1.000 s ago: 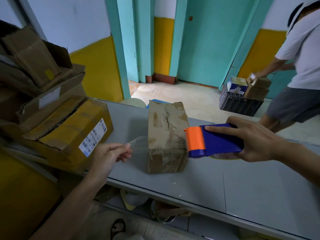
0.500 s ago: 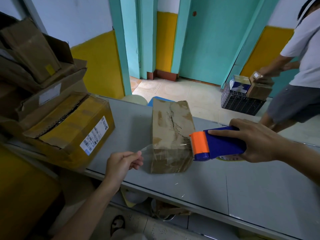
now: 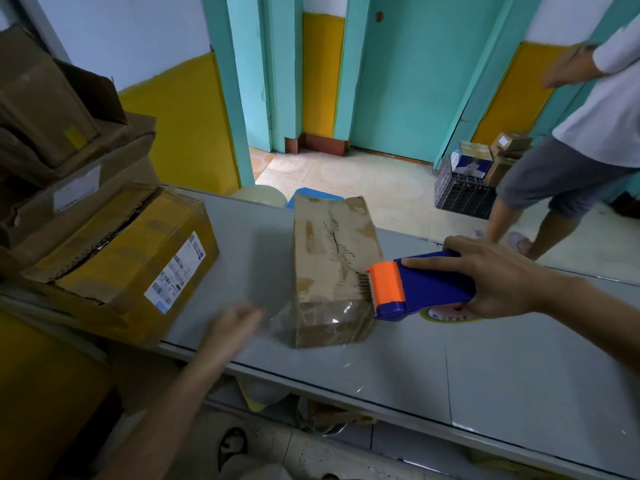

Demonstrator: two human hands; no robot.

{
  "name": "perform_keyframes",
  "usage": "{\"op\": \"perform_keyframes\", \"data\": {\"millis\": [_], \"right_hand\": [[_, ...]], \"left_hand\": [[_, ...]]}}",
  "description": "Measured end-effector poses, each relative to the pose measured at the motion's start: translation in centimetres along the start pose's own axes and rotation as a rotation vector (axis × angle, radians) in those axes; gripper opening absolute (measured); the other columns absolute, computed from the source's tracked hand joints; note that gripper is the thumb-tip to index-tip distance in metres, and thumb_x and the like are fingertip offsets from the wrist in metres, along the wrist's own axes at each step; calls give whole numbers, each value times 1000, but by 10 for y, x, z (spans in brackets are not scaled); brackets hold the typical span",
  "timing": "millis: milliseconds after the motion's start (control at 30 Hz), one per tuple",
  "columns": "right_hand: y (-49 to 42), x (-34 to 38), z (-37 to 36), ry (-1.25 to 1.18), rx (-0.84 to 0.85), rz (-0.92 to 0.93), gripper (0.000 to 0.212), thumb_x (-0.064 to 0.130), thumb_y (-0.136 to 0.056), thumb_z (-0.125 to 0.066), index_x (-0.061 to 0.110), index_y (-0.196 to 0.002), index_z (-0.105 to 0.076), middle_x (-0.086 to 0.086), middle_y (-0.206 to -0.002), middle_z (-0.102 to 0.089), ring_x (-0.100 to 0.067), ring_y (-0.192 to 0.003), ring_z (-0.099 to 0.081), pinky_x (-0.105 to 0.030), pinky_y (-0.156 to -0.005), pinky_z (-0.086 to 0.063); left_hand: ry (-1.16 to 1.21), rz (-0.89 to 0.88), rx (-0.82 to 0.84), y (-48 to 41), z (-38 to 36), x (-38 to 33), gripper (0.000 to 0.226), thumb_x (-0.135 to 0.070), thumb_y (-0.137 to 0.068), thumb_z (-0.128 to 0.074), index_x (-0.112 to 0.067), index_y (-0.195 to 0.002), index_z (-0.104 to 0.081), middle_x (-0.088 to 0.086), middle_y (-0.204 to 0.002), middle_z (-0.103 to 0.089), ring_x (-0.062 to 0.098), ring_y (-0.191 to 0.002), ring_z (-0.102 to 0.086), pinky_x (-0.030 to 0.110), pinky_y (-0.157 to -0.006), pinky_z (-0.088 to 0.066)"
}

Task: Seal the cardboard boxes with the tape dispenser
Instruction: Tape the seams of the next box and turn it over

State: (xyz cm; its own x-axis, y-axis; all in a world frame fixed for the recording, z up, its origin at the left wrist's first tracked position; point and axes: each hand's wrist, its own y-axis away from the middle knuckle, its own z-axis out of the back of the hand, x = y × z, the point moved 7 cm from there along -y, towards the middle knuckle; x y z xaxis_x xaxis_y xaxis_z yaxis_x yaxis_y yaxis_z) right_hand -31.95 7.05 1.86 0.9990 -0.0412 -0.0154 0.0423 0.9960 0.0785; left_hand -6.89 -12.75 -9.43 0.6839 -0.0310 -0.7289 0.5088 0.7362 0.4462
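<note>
My right hand (image 3: 498,275) is wrapped around the tape dispenser (image 3: 426,289), whose toothed edge touches the cardboard box (image 3: 329,258) lying between my hands. A clear strip of tape (image 3: 277,315) runs from the box's near end toward my left hand (image 3: 235,320). If that strip sags, I judge it could fold onto itself or stick to the table (image 3: 450,368). The left hand is blurred, so I cannot tell whether it pinches the tape. The dispenser hides most of the roll.
</note>
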Motion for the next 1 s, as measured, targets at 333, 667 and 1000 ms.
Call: {"op": "perform_keyframes", "data": {"millis": [333, 667, 1000], "right_hand": [[-1, 2, 6, 56, 27, 13, 81, 72, -73, -48, 54, -135, 1, 4, -113, -43, -5, -88, -36, -7, -64, -24], [42, -26, 3, -30, -12, -85, 85, 70, -69, -53, 58, -138, -6, 0, -106, -49, -13, -84, -46, -12, -68, -32], [52, -34, -58, -266, 35, -217, 83, 76, -65, -49, 58, -136, -11, 5, -95, -40, -7, -75, -43, -8, -65, -30]], "left_hand": [[-844, -718, -124, -1, -70, -129, 53, -48, -98, -13, -30, -148, -11, -2, -158, -3, 15, -144, 6, 43, -113, 12], [-940, -707, -88, -7, -65, -121, 56, -53, -96, -10, -33, -149, -3, -6, -158, 2, 12, -144, 10, 37, -110, 17], [-958, -709, -58, -10, -73, -123, 58, -56, -95, -10, -33, -148, -1, -5, -157, 5, 12, -143, 12, 36, -109, 18]]}}
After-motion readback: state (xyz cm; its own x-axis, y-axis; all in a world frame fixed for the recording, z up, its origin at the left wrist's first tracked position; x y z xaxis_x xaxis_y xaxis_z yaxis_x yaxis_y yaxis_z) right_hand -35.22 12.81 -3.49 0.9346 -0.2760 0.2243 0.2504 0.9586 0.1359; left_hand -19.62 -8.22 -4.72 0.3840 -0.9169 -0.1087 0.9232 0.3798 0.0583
